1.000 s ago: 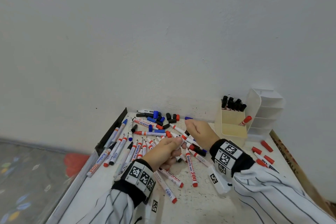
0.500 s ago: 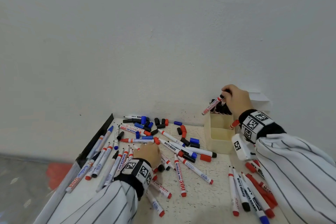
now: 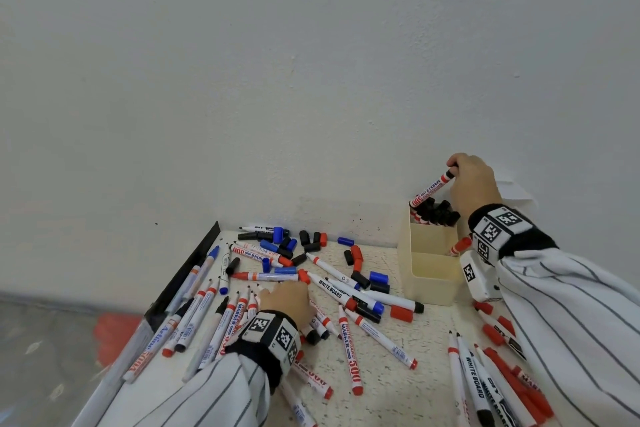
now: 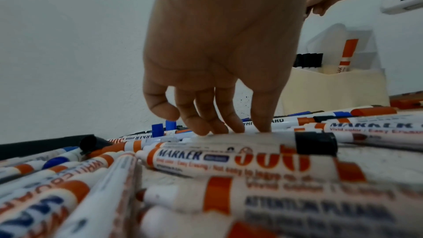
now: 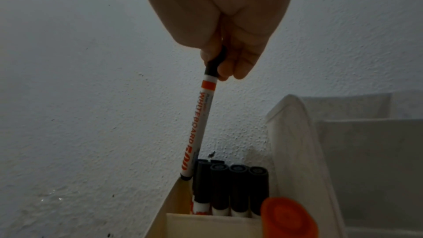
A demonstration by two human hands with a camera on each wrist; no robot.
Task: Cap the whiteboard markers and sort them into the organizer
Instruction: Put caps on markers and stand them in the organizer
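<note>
My right hand pinches the black cap of a capped black marker. The marker's lower end is at the back left corner of the cream organizer, beside several black-capped markers standing in the rear compartment. A red-capped marker leans in another compartment. My left hand reaches down with straight fingers, its fingertips touching markers in the loose pile on the table.
Loose caps in black, blue and red lie near the wall. More markers lie at the front right by my right sleeve. A black strip edges the table's left side. A white stepped tray stands behind the organizer.
My right hand has carried the capped marker from the pile up to the organizer and lowered its end toward the rear compartment. My left hand has settled onto the pile.
</note>
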